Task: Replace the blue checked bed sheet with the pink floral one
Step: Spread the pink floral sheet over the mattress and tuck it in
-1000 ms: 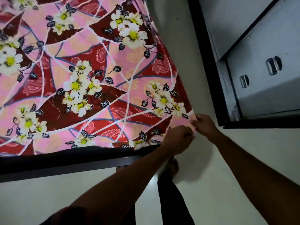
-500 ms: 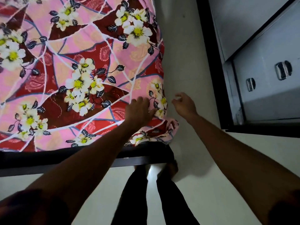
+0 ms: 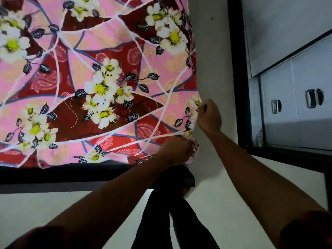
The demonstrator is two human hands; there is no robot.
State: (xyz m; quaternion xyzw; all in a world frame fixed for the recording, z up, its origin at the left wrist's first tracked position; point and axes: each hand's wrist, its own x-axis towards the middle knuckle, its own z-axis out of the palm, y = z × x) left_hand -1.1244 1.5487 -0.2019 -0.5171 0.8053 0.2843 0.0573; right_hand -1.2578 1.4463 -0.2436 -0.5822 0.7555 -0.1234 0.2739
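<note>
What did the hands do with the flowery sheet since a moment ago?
Half a second ago the left hand lay flat on the pink floral sheet and the right hand hovered open beside it. Now both have closed on the sheet's corner, the left low at the bunched tip, the right higher on the side edge. The sheet stays spread over the bed, and the grey cabinet is unchanged.

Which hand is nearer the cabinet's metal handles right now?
Right. The right hand grips the pink floral sheet at the bed's side edge, on the side facing the cabinet handles. The left hand clutches the sheet's corner, lower and farther from them.
</note>
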